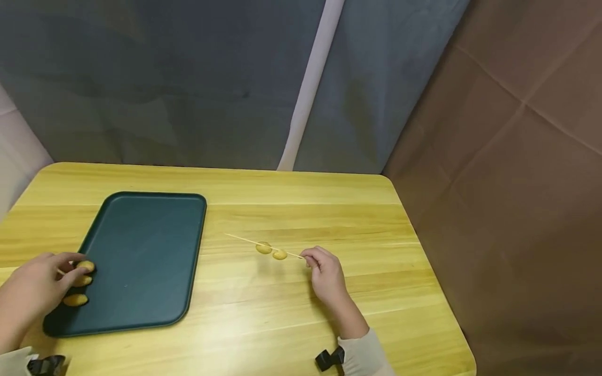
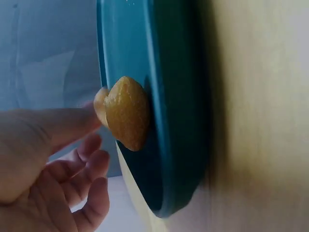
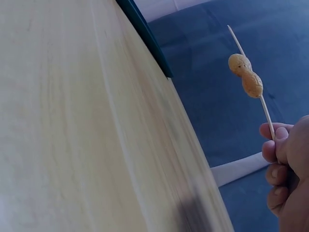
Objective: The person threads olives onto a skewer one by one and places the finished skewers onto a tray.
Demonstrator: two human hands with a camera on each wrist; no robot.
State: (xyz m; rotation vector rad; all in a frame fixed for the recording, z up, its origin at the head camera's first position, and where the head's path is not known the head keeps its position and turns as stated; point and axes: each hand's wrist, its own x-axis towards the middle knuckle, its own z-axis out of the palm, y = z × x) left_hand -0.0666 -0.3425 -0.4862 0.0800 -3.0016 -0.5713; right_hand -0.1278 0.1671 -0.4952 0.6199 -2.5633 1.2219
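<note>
My right hand (image 1: 327, 274) pinches a thin wooden skewer (image 1: 242, 238) by its end, above the table. Threaded along it are two small oval golden-brown pieces (image 3: 252, 84) with cracked skins, and the pointed tip sticks out beyond them. At the left edge of a dark green tray (image 1: 141, 250), my left hand (image 1: 42, 279) has its thumb and forefinger round another such golden piece (image 1: 86, 266). Two more pieces lie just nearer on the tray, the nearest golden piece (image 1: 75, 300) by the rim. In the left wrist view, one piece (image 2: 128, 113) partly hides the pinched one.
The wooden table (image 1: 291, 324) extends right of the tray. Behind it hangs a grey-blue cloth (image 1: 188, 94) with a pale strip (image 1: 312, 78), and a brown cloth (image 1: 522, 209) borders the right side. Each wrist wears a black camera mount (image 1: 331, 359).
</note>
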